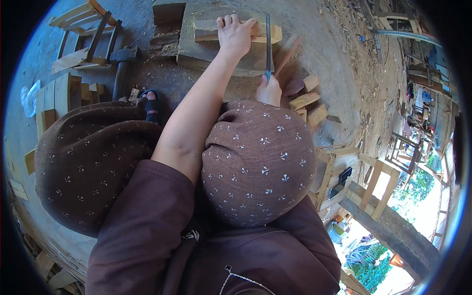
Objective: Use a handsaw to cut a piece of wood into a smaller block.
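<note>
Squatting low on a dusty floor, knees in brown cloth with small white marks. Big wood block (216, 54) lying flat out in front, used here as the spot to tell places from.

On top of the block: a pale wood piece (209, 30), lying flat and crosswise. Left hand (235, 35) pressed down on that piece, fingers spread flat over it, pinning it to the block.

At the right part of the block: a saw (268, 42), thin blade on edge, running from far side to near side, touching the right end of the pale piece. Right hand (269, 91) just at the near edge of the block, closed tight around the blue saw handle, partly hidden behind the right knee.

Right of the block: small cut wood bits (307, 101) in a loose heap on the ground. Left of the block: a hammer (122, 61) with a dark head, lying on the floor, and past it a frame of wood slats (81, 22). Near the block's left corner, closer in: a foot in a black sandal (151, 105).
</note>
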Demonstrator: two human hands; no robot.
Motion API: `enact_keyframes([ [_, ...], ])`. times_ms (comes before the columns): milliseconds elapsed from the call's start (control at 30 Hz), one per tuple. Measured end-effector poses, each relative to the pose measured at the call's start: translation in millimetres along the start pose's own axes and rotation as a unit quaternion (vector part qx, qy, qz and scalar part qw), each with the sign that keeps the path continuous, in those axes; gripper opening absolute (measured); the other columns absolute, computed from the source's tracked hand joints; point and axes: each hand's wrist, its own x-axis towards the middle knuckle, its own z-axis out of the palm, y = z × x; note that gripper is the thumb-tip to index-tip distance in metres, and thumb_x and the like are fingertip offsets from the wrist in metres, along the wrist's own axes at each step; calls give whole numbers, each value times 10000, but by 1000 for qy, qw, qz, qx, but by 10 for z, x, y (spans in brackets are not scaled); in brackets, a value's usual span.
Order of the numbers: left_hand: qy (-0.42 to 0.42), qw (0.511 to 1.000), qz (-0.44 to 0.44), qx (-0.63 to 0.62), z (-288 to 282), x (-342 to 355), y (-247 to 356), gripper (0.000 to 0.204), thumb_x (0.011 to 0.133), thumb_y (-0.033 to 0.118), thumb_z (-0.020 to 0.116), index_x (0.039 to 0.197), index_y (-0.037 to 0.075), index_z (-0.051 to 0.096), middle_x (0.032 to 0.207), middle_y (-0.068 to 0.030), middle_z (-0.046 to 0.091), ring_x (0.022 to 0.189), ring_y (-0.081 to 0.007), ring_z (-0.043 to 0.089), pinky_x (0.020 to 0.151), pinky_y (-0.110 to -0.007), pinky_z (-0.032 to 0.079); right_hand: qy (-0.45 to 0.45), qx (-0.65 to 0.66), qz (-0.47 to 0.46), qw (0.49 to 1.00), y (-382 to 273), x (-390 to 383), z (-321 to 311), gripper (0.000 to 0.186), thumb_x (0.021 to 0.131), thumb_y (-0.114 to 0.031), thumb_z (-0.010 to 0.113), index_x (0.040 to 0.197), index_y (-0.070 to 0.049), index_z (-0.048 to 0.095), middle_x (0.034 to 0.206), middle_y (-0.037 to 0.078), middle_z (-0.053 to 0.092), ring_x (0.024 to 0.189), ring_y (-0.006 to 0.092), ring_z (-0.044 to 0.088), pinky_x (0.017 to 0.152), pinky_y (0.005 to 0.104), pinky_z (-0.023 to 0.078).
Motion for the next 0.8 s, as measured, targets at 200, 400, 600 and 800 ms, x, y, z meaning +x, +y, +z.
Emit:
enact_keyframes([
  [200, 28, 1000, 14, 6, -7, -13, -54, 422, 760, 301, 736, 1165, 297, 620, 1037, -134, 555, 1072, -302, 477, 967, -455, 264, -36, 32, 51, 997, -58, -152, -126, 270, 955, -235, 441, 965, -16, 599, 891, 270, 645, 911, 461, 613, 768, 511, 469],
  [400, 9, 1000, 14, 0, -36, 30, 48, 471, 808, 167, 619, 1248, 329, 576, 1038, -124, 549, 1054, -296, 481, 964, -450, 265, 1, 14, -23, 1000, -298, 620, -43, 304, 955, -236, 464, 1017, 22, 613, 959, 312, 630, 962, 474, 596, 831, 514, 470],
  [600, -1, 1000, -3, -2, -41, -26, -2, 451, 806, 245, 673, 1240, 326, 580, 1039, -117, 549, 1057, -293, 480, 956, -452, 271, 1, 26, -23, 999, -70, 136, 58, 287, 952, -225, 464, 1026, 8, 615, 952, 302, 635, 953, 468, 604, 822, 513, 470],
  [800, 18, 1000, 12, -18, -6, -16, -22, 473, 790, 296, 707, 1244, 330, 579, 1027, -114, 554, 1044, -295, 489, 944, -453, 276, -16, 20, 67, 997, 74, -225, -96, 272, 936, -255, 489, 900, -22, 626, 835, 232, 646, 870, 423, 631, 747, 487, 476],
])
